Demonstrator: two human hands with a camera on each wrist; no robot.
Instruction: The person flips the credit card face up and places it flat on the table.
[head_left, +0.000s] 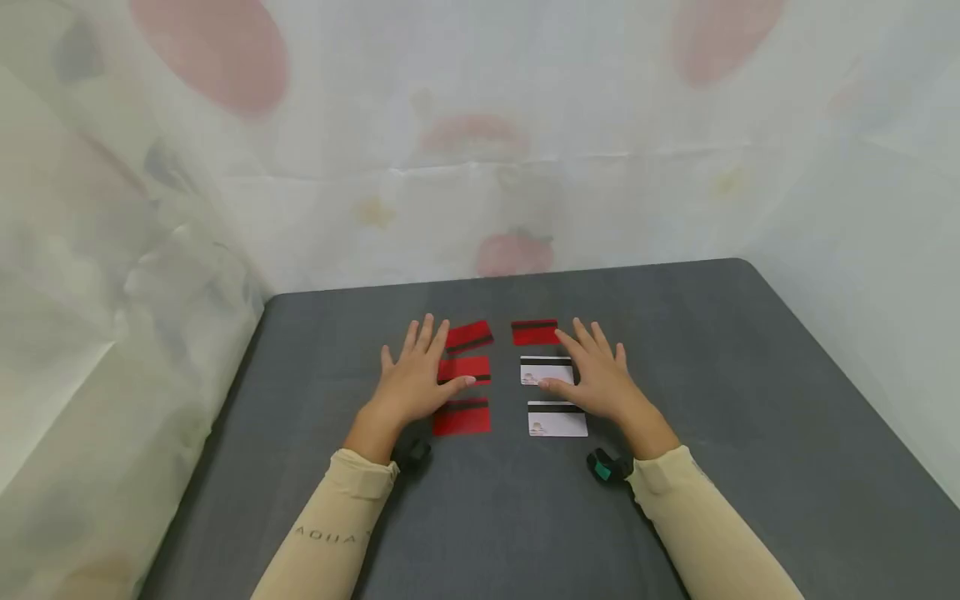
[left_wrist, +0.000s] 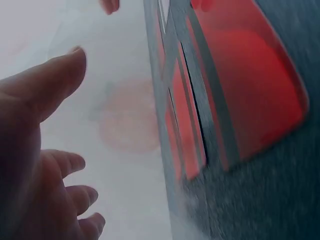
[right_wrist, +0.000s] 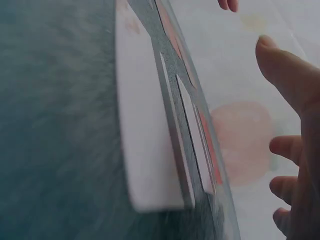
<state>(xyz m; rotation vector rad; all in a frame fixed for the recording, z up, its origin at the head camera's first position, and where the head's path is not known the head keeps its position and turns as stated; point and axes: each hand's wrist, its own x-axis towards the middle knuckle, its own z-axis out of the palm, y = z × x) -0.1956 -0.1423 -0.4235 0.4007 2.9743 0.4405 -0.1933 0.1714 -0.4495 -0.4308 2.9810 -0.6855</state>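
Two columns of striped cards lie flat on a dark grey table [head_left: 495, 517]. The left column has a tilted far red card [head_left: 467, 335], a middle red card [head_left: 468, 367] and a near red card [head_left: 461, 421]. On the right are a far red card [head_left: 534, 335], a middle white card [head_left: 542, 372] and a near white card [head_left: 557, 423]. My left hand [head_left: 411, 379] hovers by the left column with fingers spread, its thumb over the middle red card. My right hand [head_left: 600, 379], fingers also spread, is above the right column. Both hands hold nothing; the wrist views show them raised off the cards.
A pale sheet [head_left: 465, 200] with faded fruit prints hangs behind the table and along its sides. A dark wrist device [head_left: 412, 454] is under the left wrist, and another device [head_left: 606, 467] with a green patch is at the right wrist.
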